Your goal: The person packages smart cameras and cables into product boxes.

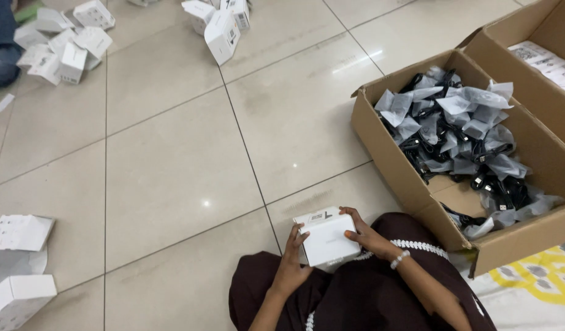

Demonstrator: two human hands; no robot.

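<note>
White carton box seems light, stiff; we grasp its sides with left hand and right hand.

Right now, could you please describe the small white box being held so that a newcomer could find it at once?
Start at the big open cardboard carton full of bagged black cables, then look left to the lap in dark cloth at the bottom edge. There the white box sits between the left hand and right hand. Unlike the other white boxes lying on the floor tiles, it alone is held.

One head-worn view — looking steeply down over the lap, close, with tiled floor stretching ahead.
</note>
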